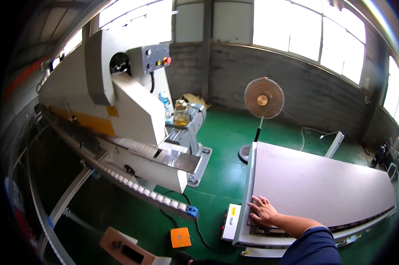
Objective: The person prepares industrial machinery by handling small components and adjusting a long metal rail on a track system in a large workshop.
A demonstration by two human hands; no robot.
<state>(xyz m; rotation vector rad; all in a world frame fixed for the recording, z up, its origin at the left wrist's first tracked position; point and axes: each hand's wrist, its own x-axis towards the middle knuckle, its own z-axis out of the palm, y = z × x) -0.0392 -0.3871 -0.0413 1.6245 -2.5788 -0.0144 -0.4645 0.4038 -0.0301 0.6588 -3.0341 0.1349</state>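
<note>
My right hand (262,211) rests palm down near the left corner of a large flat grey panel (323,185), with its fingers spread. The arm, in a dark blue sleeve, reaches in from the lower right. The panel lies on a pale metal-framed table (249,190). Below the hand, the panel's near edge shows a dark gap above the frame. A white control box (231,222) is beside the table's left end. My left hand is out of the picture.
A big white machine (137,106) with a button panel (156,58) and a roller rail (155,195) fills the left. A standing fan (263,98) is behind the table. An orange box (180,237) and black cables (199,229) lie on the green floor. A brown slotted piece (126,248) is nearby.
</note>
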